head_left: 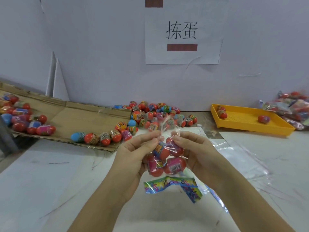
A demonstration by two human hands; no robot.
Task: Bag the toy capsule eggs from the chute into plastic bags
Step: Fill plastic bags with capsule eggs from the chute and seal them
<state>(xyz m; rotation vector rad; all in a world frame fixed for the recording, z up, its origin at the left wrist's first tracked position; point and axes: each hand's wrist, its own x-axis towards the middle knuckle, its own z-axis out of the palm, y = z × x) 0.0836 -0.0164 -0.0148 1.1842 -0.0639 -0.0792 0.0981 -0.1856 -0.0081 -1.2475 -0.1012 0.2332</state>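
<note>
A clear plastic bag [167, 158] with several red capsule eggs inside hangs between my hands above the white table. My left hand [133, 153] pinches the bag's neck from the left, and my right hand [195, 151] pinches it from the right. The bag's twisted top [164, 123] sticks up past my fingertips. A colourful printed card [173, 184] shows at the bag's bottom. Loose eggs [155, 114] lie heaped at the foot of the cardboard chute [80, 114], and more eggs [21, 118] rest higher on it at the left.
A yellow tray [247, 121] at the right holds three eggs. Filled bags [291, 106] are piled beyond it. Flat empty plastic bags [237, 156] lie on the table under my right forearm. A paper sign [182, 32] hangs on the back wall.
</note>
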